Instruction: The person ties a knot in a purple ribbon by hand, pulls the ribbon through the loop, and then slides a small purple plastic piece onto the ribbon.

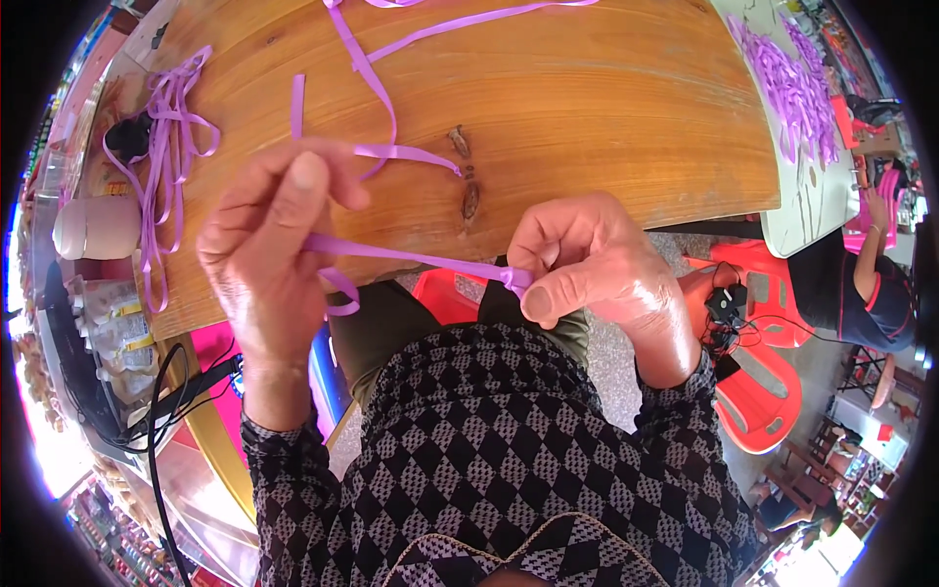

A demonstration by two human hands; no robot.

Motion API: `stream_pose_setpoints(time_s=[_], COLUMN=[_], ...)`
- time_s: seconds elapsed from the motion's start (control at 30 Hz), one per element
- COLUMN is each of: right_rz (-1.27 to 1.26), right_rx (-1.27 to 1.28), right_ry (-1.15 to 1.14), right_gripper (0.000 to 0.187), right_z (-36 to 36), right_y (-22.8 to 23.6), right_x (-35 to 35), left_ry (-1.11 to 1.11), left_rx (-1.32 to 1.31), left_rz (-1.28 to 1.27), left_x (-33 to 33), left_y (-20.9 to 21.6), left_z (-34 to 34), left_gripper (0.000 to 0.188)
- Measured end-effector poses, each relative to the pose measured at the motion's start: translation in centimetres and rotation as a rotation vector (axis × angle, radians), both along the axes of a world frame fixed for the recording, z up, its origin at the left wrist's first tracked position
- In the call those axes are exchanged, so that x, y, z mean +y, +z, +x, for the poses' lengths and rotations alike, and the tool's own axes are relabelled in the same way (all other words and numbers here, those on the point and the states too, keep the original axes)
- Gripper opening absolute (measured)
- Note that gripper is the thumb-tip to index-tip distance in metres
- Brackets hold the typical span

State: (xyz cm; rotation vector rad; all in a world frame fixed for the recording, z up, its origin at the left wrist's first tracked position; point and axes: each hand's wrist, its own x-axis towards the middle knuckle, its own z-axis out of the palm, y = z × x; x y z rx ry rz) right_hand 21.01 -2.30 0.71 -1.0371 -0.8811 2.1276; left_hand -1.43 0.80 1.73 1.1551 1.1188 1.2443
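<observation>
A purple ribbon (411, 256) stretches between my two hands above the near edge of the wooden table. My left hand (279, 220) is closed on its left part, with the thumb up against the curled fingers. A short curl of ribbon (341, 293) hangs below that hand. At the other end, my right hand (592, 264) pinches the ribbon beside a small knot or fold (515, 281). Beyond my left hand, more purple ribbon (367, 73) lies loosely curved across the tabletop. The fingers partly hide how the ribbon runs through each grip.
The wooden table (606, 117) spans the far side. Purple ribbons (171, 137) drape over its left end near a pale rounded object (96, 228). A ribbon heap (792, 88) lies on a white table (797, 210) at right. Red stools (758, 401) and a person (866, 284) are beyond.
</observation>
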Motion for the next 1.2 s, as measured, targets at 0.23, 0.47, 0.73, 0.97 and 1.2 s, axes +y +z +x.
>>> stream_pose_setpoints(time_s=[0.23, 0.47, 0.73, 0.97, 1.2], right_rz=[0.296, 0.577, 1.249, 1.247, 1.408], right_rx=[-0.311, -0.512, -0.756, -0.692, -0.667], right_ry=[-0.020, -0.059, -0.183, -0.317, -0.343], right_gripper=[0.016, 0.013, 0.018, 0.032, 0.033], right_z=[-0.4, -1.4, -1.4, -1.9, -2.2], right_y=[-0.1, 1.0, 0.5, -0.8, -1.7], right_x=[0.1, 0.0, 0.2, 0.1, 0.5], left_ry=[0.108, -0.518, -0.444, -0.365, -0.419], left_rx=[0.911, 0.332, 0.124, 0.030, 0.025], left_rz=[0.696, 0.176, -0.193, -0.392, -0.466], left_x=[0.5, -1.2, -1.5, -1.0, -0.7], left_y=[-0.4, -0.4, 0.5, -0.6, 0.3], left_z=[0.1, 2.0, 2.7, 2.2, 2.3], left_gripper=[0.023, 0.023, 0.014, 0.011, 0.010])
